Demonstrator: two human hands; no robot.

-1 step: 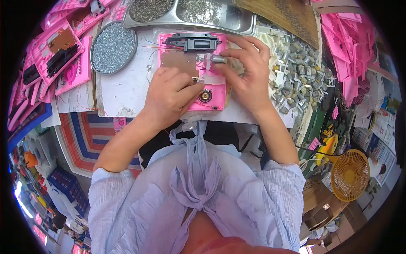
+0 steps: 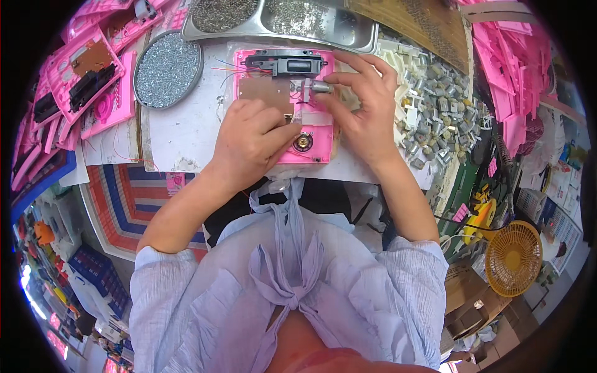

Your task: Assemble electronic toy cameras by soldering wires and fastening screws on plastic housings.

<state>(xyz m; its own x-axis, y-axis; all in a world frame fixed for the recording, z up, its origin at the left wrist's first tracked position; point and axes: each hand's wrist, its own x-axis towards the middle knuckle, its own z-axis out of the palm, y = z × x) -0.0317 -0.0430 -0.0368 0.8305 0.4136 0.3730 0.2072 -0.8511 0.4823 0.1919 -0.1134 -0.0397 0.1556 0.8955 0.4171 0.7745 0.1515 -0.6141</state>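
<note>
L hand (image 2: 252, 140) covers lower L pt of pink housing (image 2: 323, 140) & near L corner of brown board (image 2: 264, 90) on it; anything under L hand can't be seen. R hand (image 2: 370, 118) contact w/ silver motor (image 2: 321, 87), R side of housing: partly hidden. Steel tray (image 2: 353, 32), far side of housing, cut off by top edge. Metal bits (image 2: 166, 71) L of housing too small to ID.

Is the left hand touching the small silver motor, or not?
Apart. The head view plainly shows part of the pink casing between the left hand and the silver motor.
</note>
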